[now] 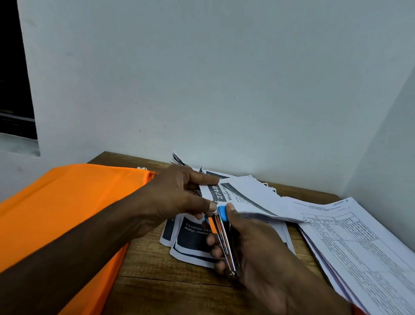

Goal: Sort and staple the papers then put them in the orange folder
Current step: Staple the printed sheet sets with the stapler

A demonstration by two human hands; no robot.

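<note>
Your left hand pinches the corner of a small paper bundle — thumb below, forefinger stretched along the top edge. The bundle is white with a dark header band printed "2748", and it is lifted off the table, sagging toward 3 o'clock. Your right hand grips the stapler — fingers curled under it, thumb by its blue nose cap. It has a chrome top and dark body, with the nose at the bundle's corner, pointing to 12 o'clock. Can't tell if the corner sits inside the stapler's mouth. The orange folder lies flat at 9 o'clock of your hands on the wooden table. Loose dark-printed sheets lie under the hands, and a stack of table-printed pages is at 3 o'clock.
</note>
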